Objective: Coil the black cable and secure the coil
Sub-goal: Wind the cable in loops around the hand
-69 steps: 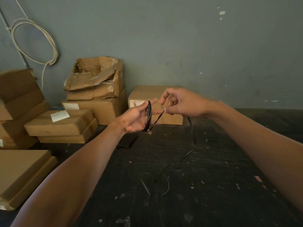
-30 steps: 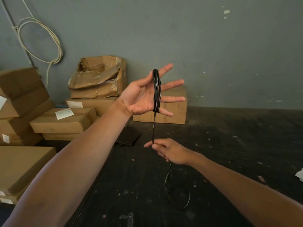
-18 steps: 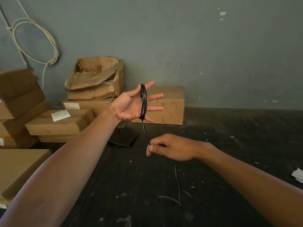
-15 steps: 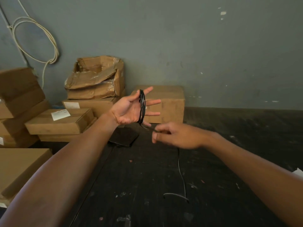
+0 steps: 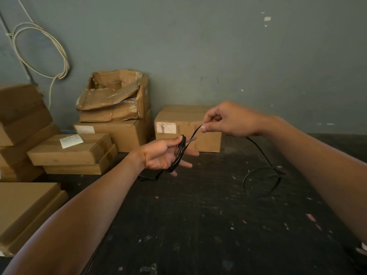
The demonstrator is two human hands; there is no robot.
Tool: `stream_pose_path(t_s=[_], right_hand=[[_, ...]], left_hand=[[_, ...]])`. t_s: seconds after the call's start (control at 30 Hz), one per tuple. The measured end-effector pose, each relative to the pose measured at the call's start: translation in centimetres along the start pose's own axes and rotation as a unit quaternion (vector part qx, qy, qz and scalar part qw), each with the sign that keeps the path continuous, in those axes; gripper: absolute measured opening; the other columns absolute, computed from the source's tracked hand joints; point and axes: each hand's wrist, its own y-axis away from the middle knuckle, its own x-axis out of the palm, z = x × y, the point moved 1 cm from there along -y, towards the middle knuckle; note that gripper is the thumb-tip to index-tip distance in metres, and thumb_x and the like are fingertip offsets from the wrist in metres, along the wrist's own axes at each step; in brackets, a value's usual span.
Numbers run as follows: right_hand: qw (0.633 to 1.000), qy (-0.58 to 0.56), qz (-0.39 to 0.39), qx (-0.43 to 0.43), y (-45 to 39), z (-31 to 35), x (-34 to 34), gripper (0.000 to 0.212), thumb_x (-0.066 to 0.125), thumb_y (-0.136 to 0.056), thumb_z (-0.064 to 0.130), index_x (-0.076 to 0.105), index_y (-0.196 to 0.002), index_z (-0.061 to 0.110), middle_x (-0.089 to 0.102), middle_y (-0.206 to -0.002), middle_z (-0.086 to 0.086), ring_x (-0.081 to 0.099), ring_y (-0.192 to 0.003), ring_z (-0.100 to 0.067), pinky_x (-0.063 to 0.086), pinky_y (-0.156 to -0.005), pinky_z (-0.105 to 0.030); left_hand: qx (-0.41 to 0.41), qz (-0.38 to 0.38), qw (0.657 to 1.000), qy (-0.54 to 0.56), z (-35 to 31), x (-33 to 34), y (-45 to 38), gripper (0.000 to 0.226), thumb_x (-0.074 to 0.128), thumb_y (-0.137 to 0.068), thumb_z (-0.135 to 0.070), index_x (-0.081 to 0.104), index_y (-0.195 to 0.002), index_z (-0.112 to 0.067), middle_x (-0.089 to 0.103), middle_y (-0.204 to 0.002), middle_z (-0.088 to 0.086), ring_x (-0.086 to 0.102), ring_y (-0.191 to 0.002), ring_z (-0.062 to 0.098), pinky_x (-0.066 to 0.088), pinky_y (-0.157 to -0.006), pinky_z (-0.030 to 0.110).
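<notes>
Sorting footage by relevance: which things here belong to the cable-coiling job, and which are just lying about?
In the job: black cable, its coil, left hand, right hand.
Lying about: cardboard boxes, white cable on the wall.
</notes>
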Motion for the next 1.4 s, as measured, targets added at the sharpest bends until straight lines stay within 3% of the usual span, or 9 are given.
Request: stream_pose_path(t_s=[0.2, 0.3, 0.4, 0.5, 0.63, 0.73, 0.83, 1.13, 1.4], right_hand=[[0.995, 0.033, -0.092, 0.007, -0.9, -2.2, 0.0, 0.01, 0.065, -0.091, 0.03, 0.071, -0.093, 0.022, 0.064, -0.084, 0.013, 0.058, -0.082, -0.006, 0.039, -0.068, -0.024], [0.993, 0.023, -0.113, 0.015, -1.1, -3.6, 0.7, 0.008, 0.064, -0.092, 0.03, 0.07, -0.091, 0.025, 0.065, -0.084, 0.012, 0.061, -0.086, -0.015, 0.043, -0.069, -0.026], [0.993, 0.017, -0.114, 0.024, -1.3, -5.2, 1.8, 0.012, 0.063, -0.092, 0.031, 0.071, -0.092, 0.022, 0.071, -0.089, -0.004, 0.064, -0.089, -0.03, 0.051, -0.083, -0.044], [0.994, -0.047, -0.097, 0.019, -1.1, -6.4, 3.2, 0.013, 0.061, -0.092, 0.034, 0.072, -0.093, 0.027, 0.072, -0.094, 0.0, 0.066, -0.093, -0.021, 0.051, -0.09, -0.044], [0.979, -0.18, -0.089, 0.041, -0.4, -7.3, 5.5, 0.021, 0.053, -0.096, 0.037, 0.071, -0.091, 0.026, 0.064, -0.078, -0.011, 0.051, -0.067, -0.021, 0.045, -0.063, -0.032], [0.951, -0.292, -0.066, 0.077, 0.1, -7.7, 8.5, 0.029, 0.045, -0.101, 0.031, 0.069, -0.106, 0.015, 0.064, -0.082, -0.014, 0.055, -0.068, -0.028, 0.052, -0.067, -0.032], [0.92, -0.385, -0.042, 0.066, 1.0, -7.2, 11.8, 0.027, 0.042, -0.103, 0.027, 0.067, -0.106, 0.016, 0.064, -0.074, 0.003, 0.05, -0.063, -0.011, 0.045, -0.06, -0.027], [0.894, -0.439, 0.047, 0.083, 1.4, -4.7, 15.7, 0.038, 0.044, -0.1, 0.047, 0.066, -0.101, 0.016, 0.044, -0.066, 0.004, 0.042, -0.058, -0.009, 0.04, -0.058, -0.028], [0.919, -0.365, 0.14, 0.055, 2.4, -2.5, 15.2, 0.022, 0.047, -0.102, 0.022, 0.064, -0.117, 0.021, 0.049, -0.071, 0.005, 0.048, -0.065, -0.008, 0.047, -0.062, -0.022]], left_hand=[[-0.018, 0.057, 0.998, -0.034, 0.1, 1.3, 0.4, 0.045, 0.033, -0.1, -0.053, 0.045, -0.143, -0.048, 0.051, -0.149, 0.005, 0.047, -0.135, 0.037, 0.011, -0.107, 0.079], [-0.014, 0.088, 0.995, -0.041, -0.2, 2.1, 0.6, 0.046, 0.031, -0.101, -0.053, 0.04, -0.147, -0.046, 0.047, -0.152, 0.006, 0.044, -0.137, 0.038, 0.011, -0.108, 0.079], [-0.012, 0.131, 0.99, -0.044, -0.8, 3.0, 0.8, 0.049, 0.033, -0.101, -0.051, 0.035, -0.149, -0.045, 0.044, -0.154, 0.009, 0.041, -0.139, 0.04, 0.012, -0.107, 0.079], [-0.009, 0.19, 0.981, -0.026, -1.2, 4.0, 0.8, 0.055, 0.039, -0.099, -0.05, 0.028, -0.153, -0.042, 0.036, -0.158, 0.013, 0.034, -0.141, 0.046, 0.022, -0.106, 0.076], [0.03, 0.267, 0.963, 0.029, -1.8, 5.4, 0.8, 0.054, 0.031, -0.101, -0.046, 0.023, -0.155, -0.04, 0.034, -0.158, 0.015, 0.026, -0.144, 0.049, 0.027, -0.103, 0.068], [0.073, 0.305, 0.947, 0.066, -2.5, 6.1, 0.7, 0.053, 0.03, -0.102, -0.044, 0.023, -0.154, -0.038, 0.036, -0.156, 0.014, 0.023, -0.144, 0.049, 0.021, -0.102, 0.073], [0.108, 0.325, 0.935, 0.092, -3.4, 6.7, 0.6, 0.053, 0.036, -0.103, -0.042, 0.025, -0.154, -0.036, 0.038, -0.155, 0.015, 0.016, -0.143, 0.051, 0.019, -0.101, 0.074], [0.173, 0.264, 0.937, 0.153, -4.9, 6.3, -0.2, 0.052, 0.023, -0.103, -0.046, 0.022, -0.154, -0.039, 0.036, -0.156, 0.013, 0.013, -0.145, 0.053, 0.016, -0.101, 0.076], [0.214, 0.103, 0.949, 0.208, -4.8, 4.3, -1.4, 0.049, 0.018, -0.104, -0.049, 0.026, -0.152, -0.041, 0.036, -0.157, 0.008, 0.028, -0.143, 0.049, 0.022, -0.098, 0.08]])
